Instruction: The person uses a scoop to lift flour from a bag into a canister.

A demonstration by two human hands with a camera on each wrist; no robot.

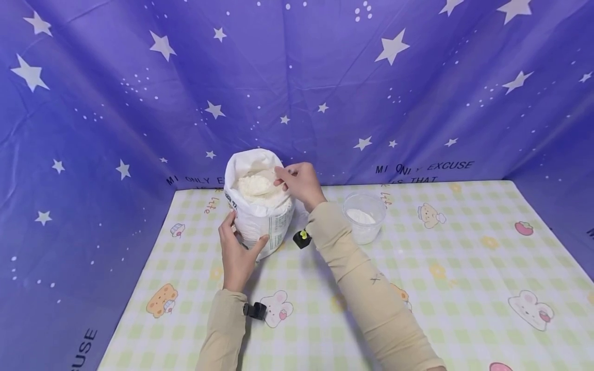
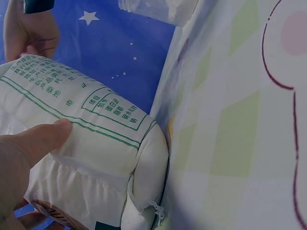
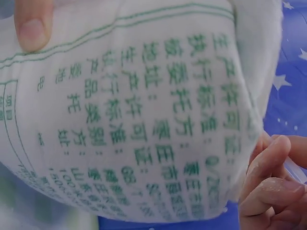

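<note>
A white cloth flour bag [image 1: 257, 224] with green print stands upright, its rolled mouth open and pale flour [image 1: 254, 186] heaped inside. My left hand [image 1: 237, 255] grips the bag's lower side, with the thumb on the printed front and the fingers around the far side. Over the right edge of the mouth, my right hand [image 1: 302, 183] has curled fingers pinching a thin clear handle [image 3: 294, 167]. Whatever is at the handle's other end cannot be made out. To the right, a clear round plastic tub [image 1: 366, 234] holds some white powder [image 1: 359, 216].
A green-and-white checked cloth [image 1: 464, 268] with cartoon prints covers the table. Behind it hangs a blue curtain [image 1: 287, 77] with white stars, close to the bag and the tub. My right forearm [image 1: 366, 288] passes just in front of the tub.
</note>
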